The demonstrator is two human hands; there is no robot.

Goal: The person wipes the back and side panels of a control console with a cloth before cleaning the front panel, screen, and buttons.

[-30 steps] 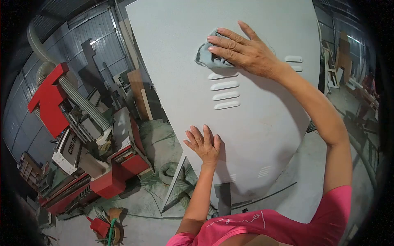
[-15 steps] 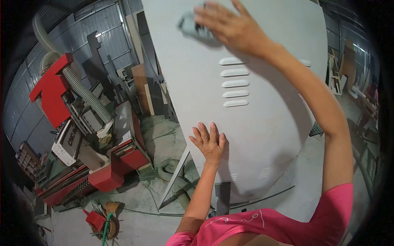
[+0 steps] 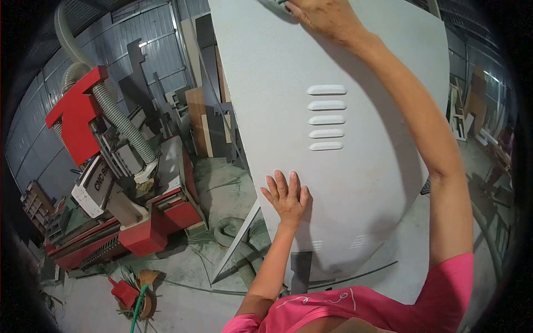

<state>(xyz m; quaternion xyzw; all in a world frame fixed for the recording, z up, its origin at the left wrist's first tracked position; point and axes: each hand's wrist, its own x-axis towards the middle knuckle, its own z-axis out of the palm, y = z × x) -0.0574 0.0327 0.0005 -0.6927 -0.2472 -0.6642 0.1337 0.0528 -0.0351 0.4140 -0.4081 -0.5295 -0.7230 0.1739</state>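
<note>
A tall white panel with a column of raised louvre vents fills the middle of the head view. My left hand lies flat on its lower left part, fingers spread, holding nothing. At the panel's upper part, my right hand is closed on a grey-blue cloth and presses it against the surface. The frame's top edge cuts off part of the cloth and hand, and the fingers are only partly visible.
A red and white CNC machine with ribbed hoses stands at left. Boards lean on the metal wall behind. A red dustpan, a green stick and a coiled hose are on the floor.
My right hand has moved the cloth up the panel, partly out of view. My left hand keeps its place on the panel. The view has shifted slightly.
</note>
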